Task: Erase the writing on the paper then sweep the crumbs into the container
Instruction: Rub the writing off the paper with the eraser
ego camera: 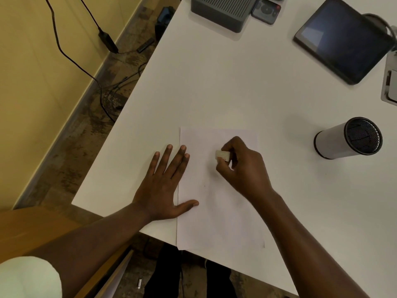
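One sheet of paper lies at the near edge of the tabletop, slightly over it. The left hand lies flat and open across its left border, probably to stop the sheet from sliding. The right hand pinches one eraser against the upper part. One container lies on its side, well apart to the right, its mouth away from the paper.

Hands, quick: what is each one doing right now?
Left hand: open, flat, pressing the paper's left edge.
Right hand: closed on the eraser, against the paper.
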Action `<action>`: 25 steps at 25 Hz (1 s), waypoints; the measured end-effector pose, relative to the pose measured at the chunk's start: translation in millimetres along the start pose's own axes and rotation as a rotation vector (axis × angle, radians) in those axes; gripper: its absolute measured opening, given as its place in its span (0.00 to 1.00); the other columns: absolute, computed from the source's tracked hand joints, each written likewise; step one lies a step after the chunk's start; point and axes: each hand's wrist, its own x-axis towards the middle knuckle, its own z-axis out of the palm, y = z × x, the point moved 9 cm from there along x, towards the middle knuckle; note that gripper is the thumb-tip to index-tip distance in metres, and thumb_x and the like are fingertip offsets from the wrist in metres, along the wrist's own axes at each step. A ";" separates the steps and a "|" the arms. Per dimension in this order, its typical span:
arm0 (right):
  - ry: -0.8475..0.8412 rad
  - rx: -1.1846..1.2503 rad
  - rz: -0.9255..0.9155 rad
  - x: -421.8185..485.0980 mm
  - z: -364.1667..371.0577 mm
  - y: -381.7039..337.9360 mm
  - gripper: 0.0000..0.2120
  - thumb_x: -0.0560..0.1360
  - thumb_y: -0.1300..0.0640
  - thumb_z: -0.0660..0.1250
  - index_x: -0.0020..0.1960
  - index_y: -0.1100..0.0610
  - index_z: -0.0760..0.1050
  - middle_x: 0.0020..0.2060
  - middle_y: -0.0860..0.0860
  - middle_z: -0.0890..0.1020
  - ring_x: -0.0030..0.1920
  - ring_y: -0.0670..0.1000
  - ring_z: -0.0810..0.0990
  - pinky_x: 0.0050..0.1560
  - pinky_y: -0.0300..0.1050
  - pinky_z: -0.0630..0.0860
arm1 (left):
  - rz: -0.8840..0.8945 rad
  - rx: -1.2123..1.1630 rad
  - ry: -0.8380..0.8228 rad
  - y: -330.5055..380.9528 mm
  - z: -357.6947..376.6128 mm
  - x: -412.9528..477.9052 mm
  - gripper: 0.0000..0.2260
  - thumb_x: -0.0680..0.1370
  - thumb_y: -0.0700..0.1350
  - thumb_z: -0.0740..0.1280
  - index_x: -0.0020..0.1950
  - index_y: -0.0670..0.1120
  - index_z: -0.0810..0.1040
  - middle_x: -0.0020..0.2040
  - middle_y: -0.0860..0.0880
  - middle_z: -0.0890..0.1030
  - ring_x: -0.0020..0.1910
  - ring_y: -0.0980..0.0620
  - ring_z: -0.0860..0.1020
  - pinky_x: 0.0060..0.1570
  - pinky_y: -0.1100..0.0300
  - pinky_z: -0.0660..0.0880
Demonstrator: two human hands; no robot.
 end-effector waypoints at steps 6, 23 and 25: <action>-0.031 -0.174 0.014 -54.6 18.1 13.5 0.09 0.75 0.55 0.69 0.51 0.53 0.70 0.35 0.45 0.76 0.34 0.49 0.73 0.31 0.42 0.67 | -0.006 0.008 0.003 -0.9 0.1 -0.7 0.53 0.75 0.79 0.55 0.87 0.43 0.47 0.88 0.44 0.45 0.86 0.38 0.43 0.82 0.33 0.52; -0.077 -0.043 0.188 -81.8 1.5 27.8 0.13 0.79 0.58 0.65 0.62 0.53 0.69 0.30 0.42 0.73 0.29 0.43 0.72 0.30 0.33 0.62 | -0.002 -0.010 0.007 1.3 -3.4 -1.3 0.53 0.75 0.79 0.55 0.87 0.44 0.47 0.88 0.45 0.45 0.87 0.38 0.43 0.83 0.34 0.52; -0.080 -0.023 0.209 -86.0 3.3 30.5 0.12 0.79 0.58 0.66 0.60 0.51 0.67 0.29 0.45 0.74 0.27 0.45 0.73 0.28 0.35 0.64 | -0.004 -0.028 0.007 1.0 -4.1 -1.6 0.53 0.75 0.79 0.55 0.87 0.44 0.47 0.88 0.45 0.45 0.87 0.38 0.44 0.82 0.33 0.53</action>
